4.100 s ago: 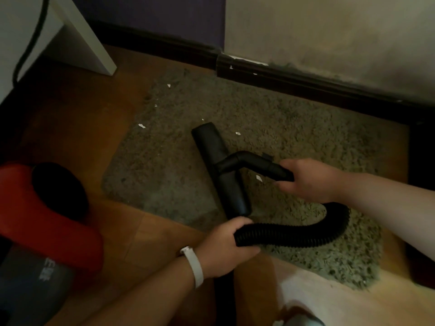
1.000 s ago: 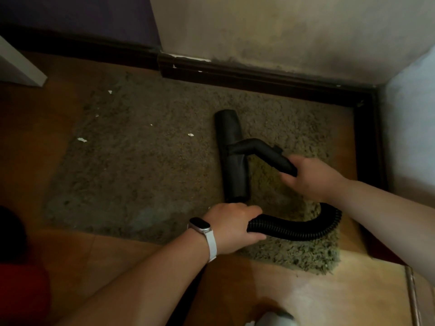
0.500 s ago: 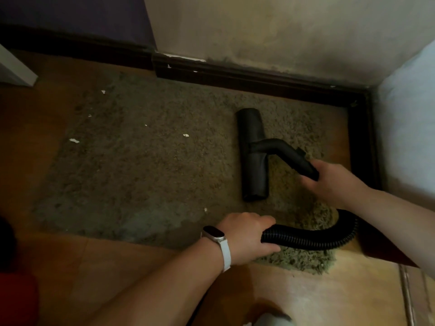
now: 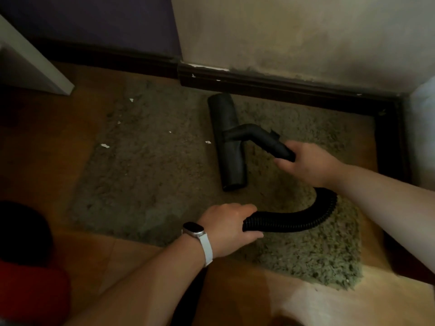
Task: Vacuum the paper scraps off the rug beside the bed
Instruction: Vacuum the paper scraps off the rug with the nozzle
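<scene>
A shaggy grey-green rug (image 4: 153, 184) lies on the wooden floor. The black vacuum floor head (image 4: 227, 142) rests on it, its far end close to the skirting. My right hand (image 4: 308, 164) grips the black tube behind the head. My left hand (image 4: 226, 228), with a white-strapped watch, grips the ribbed black hose (image 4: 303, 217) that curves between both hands. Small white paper scraps lie on the rug's left half: one (image 4: 208, 142) just left of the head, one (image 4: 104, 145) at the rug's left edge, others near the far left corner (image 4: 131, 100).
Dark skirting (image 4: 282, 88) runs along the wall behind the rug. The bed's side (image 4: 423, 128) borders the rug on the right. A white furniture leg (image 4: 35, 64) stands far left. The red and black vacuum body (image 4: 28, 267) sits near left on the wooden floor (image 4: 47, 149).
The floor head has slid left and toward the wall, closer to the skirting. Both hands keep their grips. My view has shifted, showing more of the left side.
</scene>
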Action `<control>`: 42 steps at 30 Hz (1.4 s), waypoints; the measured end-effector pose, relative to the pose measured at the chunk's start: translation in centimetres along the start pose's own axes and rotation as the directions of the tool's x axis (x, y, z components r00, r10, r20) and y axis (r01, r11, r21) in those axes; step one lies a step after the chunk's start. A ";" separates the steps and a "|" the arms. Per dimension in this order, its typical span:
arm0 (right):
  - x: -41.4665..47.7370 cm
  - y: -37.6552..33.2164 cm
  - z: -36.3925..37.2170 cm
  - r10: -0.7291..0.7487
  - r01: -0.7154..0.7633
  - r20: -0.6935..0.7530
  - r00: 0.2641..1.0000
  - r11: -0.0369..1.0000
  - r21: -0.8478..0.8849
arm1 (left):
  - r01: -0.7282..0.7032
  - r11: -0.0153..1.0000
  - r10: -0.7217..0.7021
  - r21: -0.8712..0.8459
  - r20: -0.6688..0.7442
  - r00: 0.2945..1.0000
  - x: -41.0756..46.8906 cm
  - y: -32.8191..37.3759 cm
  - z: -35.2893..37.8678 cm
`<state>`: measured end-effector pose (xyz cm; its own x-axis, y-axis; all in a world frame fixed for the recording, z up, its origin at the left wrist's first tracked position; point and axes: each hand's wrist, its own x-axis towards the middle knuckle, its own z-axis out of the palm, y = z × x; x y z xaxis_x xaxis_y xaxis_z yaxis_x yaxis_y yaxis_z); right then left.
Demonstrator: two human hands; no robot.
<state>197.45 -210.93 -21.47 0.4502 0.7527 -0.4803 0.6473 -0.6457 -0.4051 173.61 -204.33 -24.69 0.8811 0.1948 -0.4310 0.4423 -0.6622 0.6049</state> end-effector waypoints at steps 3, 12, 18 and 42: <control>1.9 -2.6 0.7 -0.055 0.057 0.037 0.998 0.998 -0.040 | 0.054 0.998 -0.053 0.021 -0.051 0.997 -0.9 -1.5 -0.9; 4.5 -7.0 1.7 -0.107 0.132 0.129 0.986 0.970 -0.204 | 0.134 0.991 -0.134 -0.013 -0.093 0.987 -2.0 -3.6 -1.5; 3.6 -5.5 1.1 -0.026 0.042 0.091 0.996 0.982 -0.183 | 0.104 0.994 -0.105 -0.027 -0.032 0.994 -1.4 -3.0 -1.5; 4.3 -6.0 1.6 -0.028 0.048 0.106 0.994 0.980 -0.193 | 0.097 0.995 -0.097 -0.025 -0.024 0.995 -1.4 -3.7 -1.6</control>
<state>194.53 -203.96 -22.33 0.3642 0.7525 -0.5487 0.7748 -0.5717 -0.2698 171.00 -200.95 -25.24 0.8377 0.2759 -0.4713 0.5295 -0.6220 0.5769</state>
